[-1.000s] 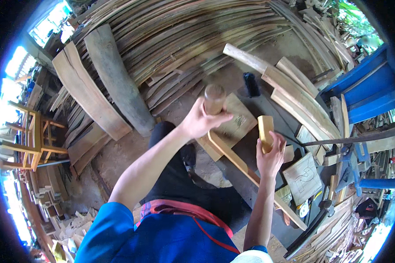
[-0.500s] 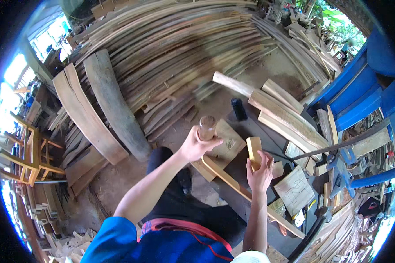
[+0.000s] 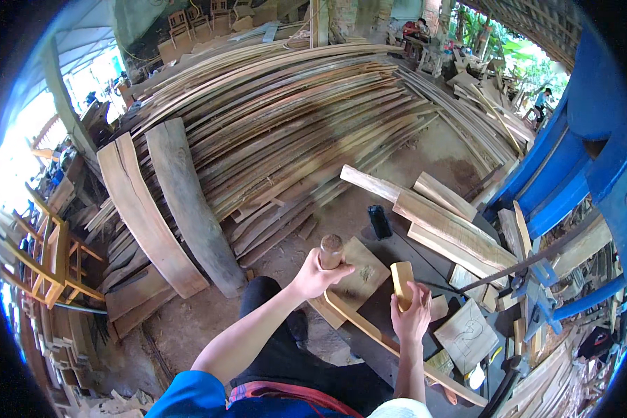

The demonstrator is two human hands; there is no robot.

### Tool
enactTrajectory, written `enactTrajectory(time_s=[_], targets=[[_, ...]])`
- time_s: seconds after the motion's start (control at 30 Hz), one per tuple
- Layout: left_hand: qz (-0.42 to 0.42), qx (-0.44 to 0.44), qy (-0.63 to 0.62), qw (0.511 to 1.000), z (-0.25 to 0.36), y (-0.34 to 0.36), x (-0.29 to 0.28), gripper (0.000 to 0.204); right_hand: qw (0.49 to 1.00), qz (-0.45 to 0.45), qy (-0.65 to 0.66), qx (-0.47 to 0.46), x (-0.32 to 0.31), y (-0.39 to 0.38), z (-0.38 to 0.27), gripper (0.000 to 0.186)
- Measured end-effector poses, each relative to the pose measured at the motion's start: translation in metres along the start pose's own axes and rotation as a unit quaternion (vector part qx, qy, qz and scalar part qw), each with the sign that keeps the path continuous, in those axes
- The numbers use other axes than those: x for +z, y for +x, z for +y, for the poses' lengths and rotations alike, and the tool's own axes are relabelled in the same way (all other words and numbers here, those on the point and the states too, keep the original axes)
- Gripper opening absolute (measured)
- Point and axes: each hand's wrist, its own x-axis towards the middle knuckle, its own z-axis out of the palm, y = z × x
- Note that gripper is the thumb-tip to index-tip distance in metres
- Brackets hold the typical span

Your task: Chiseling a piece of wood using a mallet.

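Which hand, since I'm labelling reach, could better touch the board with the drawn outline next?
Probably the right hand: nearer that outlined board, though holding a yellowish block. The left hand, gripping a round wooden piece, is farther.

The dark desk (image 3: 396,248) carries a square wooden board (image 3: 364,273) with shavings on it, a long, slightly curved slat (image 3: 356,318) along the near side, a black upright object (image 3: 379,221) toward the far edge, thick pale timbers (image 3: 454,231) beyond, and, at the right, a board with a line drawing (image 3: 467,336) beside a small white-and-yellow item (image 3: 476,378).
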Motion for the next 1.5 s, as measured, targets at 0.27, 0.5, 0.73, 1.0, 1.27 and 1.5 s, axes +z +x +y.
enactTrajectory(time_s=[0.27, 0.5, 0.73, 1.0, 1.27, 1.5], targets=[[0.002, -0.008, 0.006, 1.0, 0.003, 0.001, -0.004, 0.022, 1.0, -0.002, 0.0, -0.001, 0.006, 0.0, 0.0, 0.042], [0.033, 0.009, -0.011, 0.999, -0.001, 0.0, -0.001, 0.022, 1.0, 0.008, 0.011, 0.01, -0.002, 0.004, 0.002, 0.04], [0.023, 0.015, 0.006, 1.0, 0.004, -0.006, -0.001, 0.02, 0.999, 0.002, 0.032, 0.016, -0.004, 0.005, -0.005, 0.042], [0.0, -0.006, -0.03, 1.0, 0.004, -0.001, -0.005, 0.021, 0.999, -0.01, -0.017, 0.03, -0.001, 0.002, 0.0, 0.051], [0.007, -0.002, -0.007, 1.0, 0.004, -0.003, -0.004, 0.021, 0.991, -0.063, -0.115, 0.035, -0.024, 0.011, -0.002, 0.067], [0.002, 0.015, 0.033, 0.999, 0.001, -0.003, 0.005, 0.022, 0.99, 0.049, 0.097, -0.087, -0.095, 0.056, -0.065, 0.056]])
